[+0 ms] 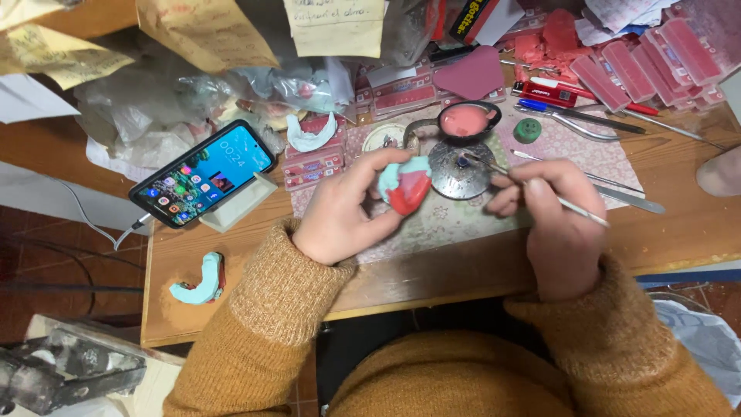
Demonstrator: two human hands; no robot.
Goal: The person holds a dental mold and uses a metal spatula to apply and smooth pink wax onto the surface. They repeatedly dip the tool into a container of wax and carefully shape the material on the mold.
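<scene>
Left hand [340,212] grips a pale-blue plaster dental cast with red wax [405,185] — fingers curled around it, held above the patterned mat [455,220]. Right hand [556,212] pinches a thin metal hand tool [575,207], its tip over a round metal burner lid [455,171] just between the hands. Small ladle of pink melted wax [465,121] sits beyond. Black smartphone on a stand [202,173] — left of the left hand.

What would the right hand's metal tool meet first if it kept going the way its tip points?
Probably the small round metal burner: the right hand aims the thin metal tool up-left and its tip looks already over the burner's top. Beyond lies the ladle of pink wax. Depth is unclear.
</scene>
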